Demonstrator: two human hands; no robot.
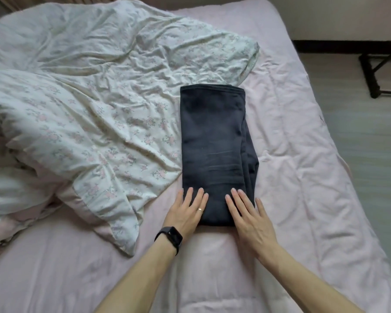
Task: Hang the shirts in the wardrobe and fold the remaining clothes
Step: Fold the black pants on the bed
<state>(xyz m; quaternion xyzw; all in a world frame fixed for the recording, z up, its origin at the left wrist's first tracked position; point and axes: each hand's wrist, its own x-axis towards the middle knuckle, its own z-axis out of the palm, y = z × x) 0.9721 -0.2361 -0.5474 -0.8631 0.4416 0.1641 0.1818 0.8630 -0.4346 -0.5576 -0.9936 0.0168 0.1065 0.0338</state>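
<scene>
A dark navy garment (215,141) lies folded into a long rectangle on the pink bed (303,154), its length running away from me. My left hand (186,210) rests flat on the near left corner of the garment, fingers straight, with a ring on one finger and a black watch on the wrist. My right hand (250,216) lies flat on the near right corner, fingers spread and straight. Neither hand grips the cloth.
A crumpled white floral duvet (81,98) covers the left half of the bed and touches the garment's left edge. The bed's right edge drops to a grey floor (370,132). A black metal frame (375,73) stands at the far right.
</scene>
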